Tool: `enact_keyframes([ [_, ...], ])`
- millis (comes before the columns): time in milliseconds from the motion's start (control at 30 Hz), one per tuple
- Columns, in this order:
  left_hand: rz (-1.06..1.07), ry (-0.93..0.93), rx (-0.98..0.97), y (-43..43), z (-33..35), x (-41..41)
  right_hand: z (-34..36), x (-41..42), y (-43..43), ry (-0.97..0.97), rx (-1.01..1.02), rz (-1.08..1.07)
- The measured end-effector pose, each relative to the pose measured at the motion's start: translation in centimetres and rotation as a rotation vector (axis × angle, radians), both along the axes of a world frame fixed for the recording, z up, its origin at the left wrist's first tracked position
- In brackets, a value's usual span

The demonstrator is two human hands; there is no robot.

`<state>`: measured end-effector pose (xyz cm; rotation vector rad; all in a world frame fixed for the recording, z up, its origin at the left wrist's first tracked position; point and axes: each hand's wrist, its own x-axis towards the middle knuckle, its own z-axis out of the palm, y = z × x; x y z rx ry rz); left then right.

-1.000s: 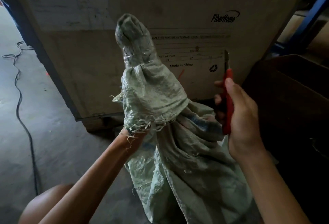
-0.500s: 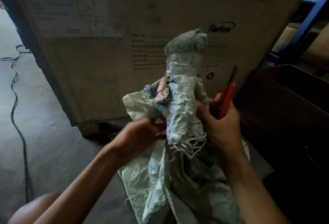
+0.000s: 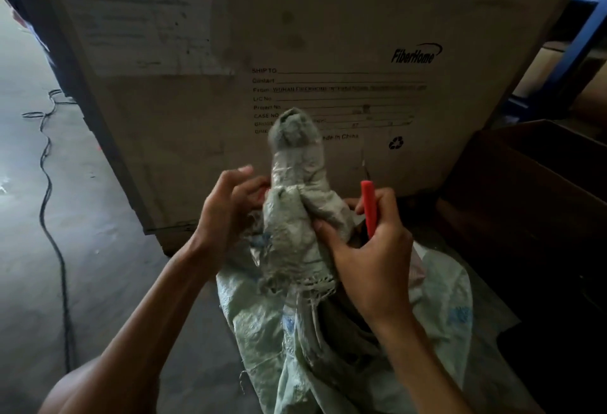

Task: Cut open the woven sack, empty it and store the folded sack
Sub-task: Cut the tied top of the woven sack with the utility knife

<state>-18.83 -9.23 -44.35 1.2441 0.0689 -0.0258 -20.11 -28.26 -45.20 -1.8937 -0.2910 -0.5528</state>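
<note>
My left hand (image 3: 230, 206) pinches the left side of the sack (image 3: 295, 233) at its taped, upright neck. My right hand (image 3: 368, 249) clamps the neck's right side with the red knife (image 3: 368, 206), blade up. The big carton (image 3: 328, 52) stands close behind; open floor (image 3: 82, 233) lies left, with 1 cable (image 3: 49, 183).

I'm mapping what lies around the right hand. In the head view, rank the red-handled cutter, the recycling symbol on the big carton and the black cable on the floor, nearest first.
From the right hand:
1. Red-handled cutter: held in that hand, blade pointing up.
2. Recycling symbol: printed on the carton, above the hand.
3. Black cable: far left, on the floor.
</note>
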Motion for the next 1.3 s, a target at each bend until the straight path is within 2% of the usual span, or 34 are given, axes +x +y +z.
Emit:
enact_keyframes([
  [67,-0.065,0.030,0.067,-0.5,-0.3,-0.5,-0.2,-1.0,0.7,-0.004,-0.042,0.037],
  [133,-0.066,0.075,0.067,-0.9,-0.5,-0.8,-0.3,-1.9,1.3,0.042,0.015,0.114],
  [333,-0.078,0.069,-0.275,-0.9,-0.7,-0.8,2.0,-2.3,0.7,0.293,0.380,0.307],
  [467,-0.080,0.021,-0.386,-2.0,-0.8,-0.9,2.7,-2.3,0.2,0.326,0.437,0.355],
  [567,-0.114,0.029,-0.408,-2.6,-0.6,-0.8,2.6,-2.4,0.1,0.273,0.324,0.347],
  [733,-0.014,0.060,-0.285,-2.6,-1.2,-0.2,1.9,-2.1,-0.5,0.243,0.130,0.261],
  [900,0.025,0.105,-0.303,-2.6,-0.9,-0.7,1.6,-2.0,-1.0,0.018,-0.109,0.051],
  [1133,0.029,0.063,-0.294,-2.5,-0.6,-0.6,2.1,-3.1,-0.8,-0.128,-0.350,0.028],
  [1300,0.081,0.047,-0.175,-2.9,-0.9,-0.6,1.9,-3.2,-0.4,-0.160,-0.432,0.010],
])
